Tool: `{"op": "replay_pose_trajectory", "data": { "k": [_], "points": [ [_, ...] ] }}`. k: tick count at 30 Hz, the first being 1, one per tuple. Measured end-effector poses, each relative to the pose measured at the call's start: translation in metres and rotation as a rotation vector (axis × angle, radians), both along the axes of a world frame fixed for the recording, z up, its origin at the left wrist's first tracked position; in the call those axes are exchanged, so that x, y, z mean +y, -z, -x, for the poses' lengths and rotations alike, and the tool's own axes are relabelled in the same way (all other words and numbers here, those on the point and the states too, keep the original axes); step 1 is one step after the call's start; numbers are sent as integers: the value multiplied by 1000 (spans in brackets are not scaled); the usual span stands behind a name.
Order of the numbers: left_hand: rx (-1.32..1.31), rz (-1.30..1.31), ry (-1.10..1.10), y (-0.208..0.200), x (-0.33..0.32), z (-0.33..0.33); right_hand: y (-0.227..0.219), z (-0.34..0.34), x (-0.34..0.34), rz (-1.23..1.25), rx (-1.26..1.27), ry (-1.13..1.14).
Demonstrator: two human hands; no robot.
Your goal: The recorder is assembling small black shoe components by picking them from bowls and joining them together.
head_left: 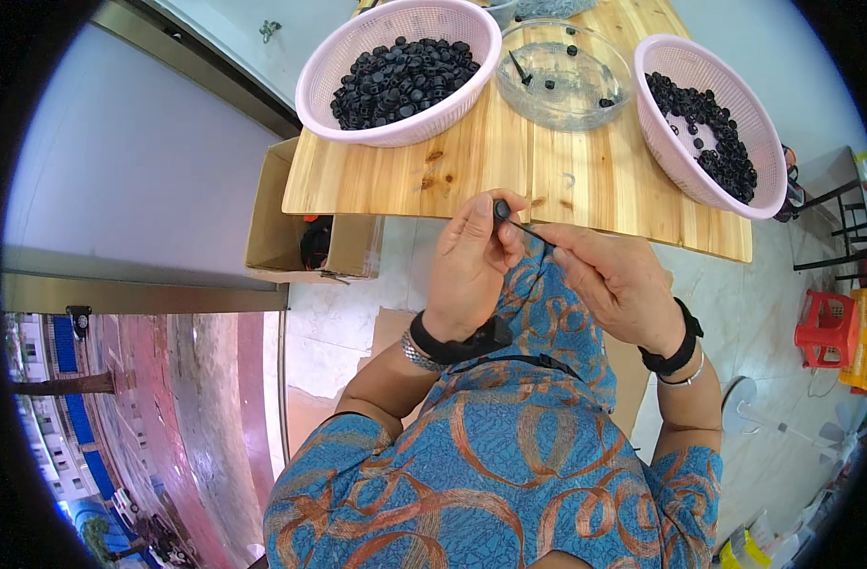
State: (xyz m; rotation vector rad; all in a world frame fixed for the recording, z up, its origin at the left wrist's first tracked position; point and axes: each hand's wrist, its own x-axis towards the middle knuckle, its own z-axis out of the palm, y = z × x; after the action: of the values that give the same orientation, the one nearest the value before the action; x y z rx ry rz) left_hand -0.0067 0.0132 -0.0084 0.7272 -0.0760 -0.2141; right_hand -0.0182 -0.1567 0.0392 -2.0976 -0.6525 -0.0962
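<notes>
Near the front edge of the wooden table, my left hand pinches a small round black plastic part between thumb and fingers. My right hand is closed on a thin black pointed tool, whose tip reaches to the part or right beside it; whether they touch I cannot tell. Beyond my hands stands a pale pink basket heaped with black caps. On the right, another pink basket holds small black pieces. Between them sits a clear round dish with several loose black pieces.
An open cardboard box stands on the floor under the table's left side, with something dark inside. A red stool and a fan are to the right. To the left is a doorway with a street outside.
</notes>
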Motion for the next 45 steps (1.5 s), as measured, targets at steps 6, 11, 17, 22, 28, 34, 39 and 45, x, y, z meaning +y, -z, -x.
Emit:
{"op": "replay_pose_trajectory", "data": {
  "k": [6,11,17,22,28,34,39,45],
  "points": [
    [81,21,-156,5,-14,-3,15,8,11,254,-201,133],
    [59,-15,-160,10,-15,-8,13,-5,6,72,95,76],
    [47,-10,-224,14,-20,-13,24,0,24,112,-246,154],
    [35,51,-315,17,-32,-20,47,-2,42,11,-254,328],
    [62,20,-286,19,-29,-18,28,-7,18,-26,-81,227],
    [-44,-123,-223,17,-32,-18,21,-17,3,-75,26,113],
    [-38,84,-309,9,-43,-28,66,-16,45,-263,-292,360],
    [-258,-339,-452,-32,-8,-50,58,-8,16,-503,119,359]
  ]
}}
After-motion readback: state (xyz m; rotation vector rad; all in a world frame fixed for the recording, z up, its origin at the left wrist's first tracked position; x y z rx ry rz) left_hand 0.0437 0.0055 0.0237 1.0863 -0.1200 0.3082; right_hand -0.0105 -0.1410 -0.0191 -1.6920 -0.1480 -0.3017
